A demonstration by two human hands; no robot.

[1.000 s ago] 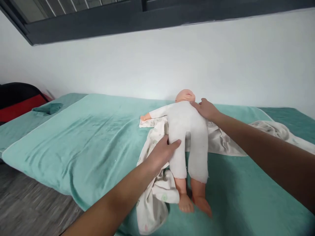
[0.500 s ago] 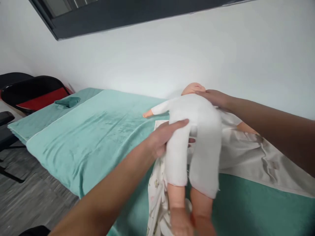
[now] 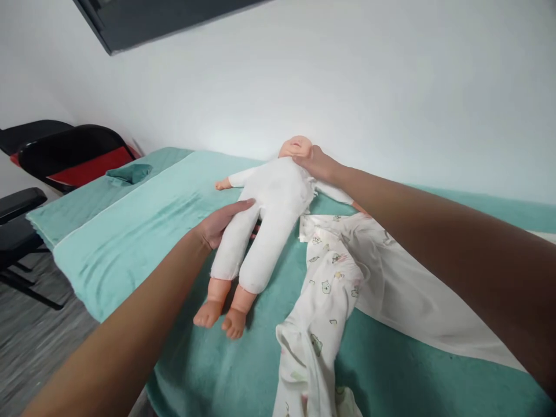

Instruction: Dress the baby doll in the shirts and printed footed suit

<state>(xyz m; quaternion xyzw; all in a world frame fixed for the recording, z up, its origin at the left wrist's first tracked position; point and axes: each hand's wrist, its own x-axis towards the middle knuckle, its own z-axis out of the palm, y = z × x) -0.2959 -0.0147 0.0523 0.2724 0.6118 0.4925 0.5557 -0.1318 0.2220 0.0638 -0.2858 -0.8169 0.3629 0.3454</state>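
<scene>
Fingertips of our left hand [image 3: 219, 223] are hiding under the doll [image 3: 273, 200] as we are gripping its hip; our right hand [image 3: 316, 164] is clasping its neck.

One doll [image 3: 278, 197], two hands [image 3: 221, 223] [image 3: 315, 162], one printed sleepsuit [image 3: 325, 278], one white cloth [image 3: 412, 301].

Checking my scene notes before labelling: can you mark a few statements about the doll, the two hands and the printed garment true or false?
The doll lies face up on the teal towel. True.
The left hand holds the doll's foot. False: it grips the upper leg.
The right hand is at the doll's neck. True.
The printed garment covers the doll. False: it lies beside the doll.
</scene>
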